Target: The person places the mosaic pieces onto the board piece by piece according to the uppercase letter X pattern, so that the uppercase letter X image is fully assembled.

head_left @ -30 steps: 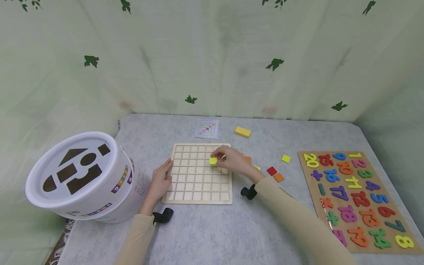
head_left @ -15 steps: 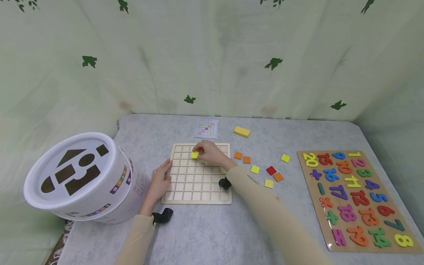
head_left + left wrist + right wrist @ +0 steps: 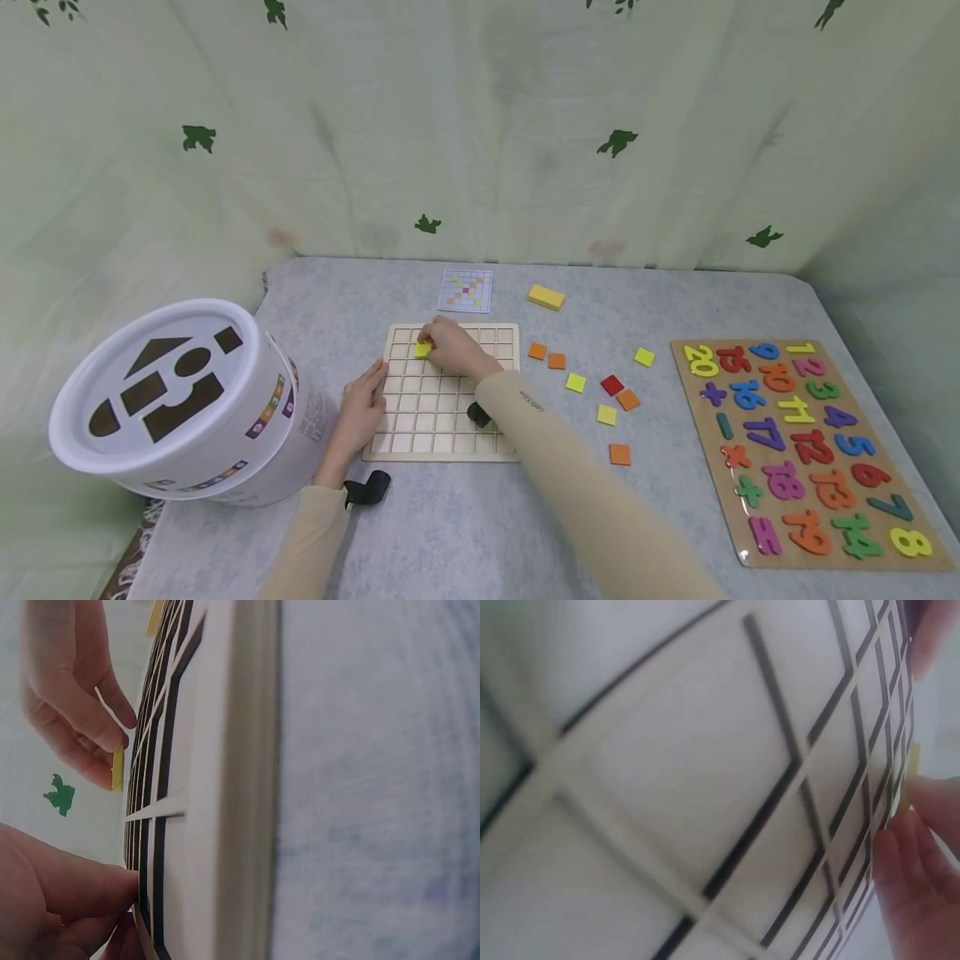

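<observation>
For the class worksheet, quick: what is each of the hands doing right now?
Left hand: open, fingers resting on the left edge of the wooden grid board.
Right hand: pinching a yellow square tile over the board's far left cells.

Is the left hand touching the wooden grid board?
Touching. In the head view the left hand lies against the left edge of the wooden grid board; the left wrist view shows its fingers on the board's rim.

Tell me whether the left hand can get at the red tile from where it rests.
Probably not without moving. The left hand rests on the grid board's left edge, and the red tile lies right of the board, beyond the right forearm crossing between them.
</observation>
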Demonstrator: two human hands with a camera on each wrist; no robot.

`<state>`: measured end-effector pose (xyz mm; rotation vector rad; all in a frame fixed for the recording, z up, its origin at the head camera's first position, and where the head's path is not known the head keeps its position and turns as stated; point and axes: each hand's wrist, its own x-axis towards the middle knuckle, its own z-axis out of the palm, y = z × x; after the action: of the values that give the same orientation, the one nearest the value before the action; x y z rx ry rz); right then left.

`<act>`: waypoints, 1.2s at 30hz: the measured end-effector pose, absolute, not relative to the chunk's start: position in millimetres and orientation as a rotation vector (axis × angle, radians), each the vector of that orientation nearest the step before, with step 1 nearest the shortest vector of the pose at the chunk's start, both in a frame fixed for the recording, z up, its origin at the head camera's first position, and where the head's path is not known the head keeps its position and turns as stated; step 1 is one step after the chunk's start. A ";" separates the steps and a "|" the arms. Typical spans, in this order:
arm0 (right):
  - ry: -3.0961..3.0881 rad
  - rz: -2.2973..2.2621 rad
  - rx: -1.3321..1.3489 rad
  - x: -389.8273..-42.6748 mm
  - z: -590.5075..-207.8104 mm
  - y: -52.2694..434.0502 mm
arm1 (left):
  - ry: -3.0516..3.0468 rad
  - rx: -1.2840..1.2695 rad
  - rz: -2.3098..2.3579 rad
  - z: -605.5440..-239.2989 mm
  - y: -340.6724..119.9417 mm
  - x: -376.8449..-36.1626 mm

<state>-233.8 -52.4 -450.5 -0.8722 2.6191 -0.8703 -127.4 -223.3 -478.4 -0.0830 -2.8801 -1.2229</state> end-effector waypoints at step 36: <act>2.566 -0.799 -0.993 -226.9 -450.8 -52.6 | -2.867 -0.061 -1.234 -482.3 -224.3 -127.5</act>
<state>-226.9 -52.6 -450.8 -0.9932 2.5655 -0.7988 -127.5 -224.3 -482.3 -0.0606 -2.8666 -1.2344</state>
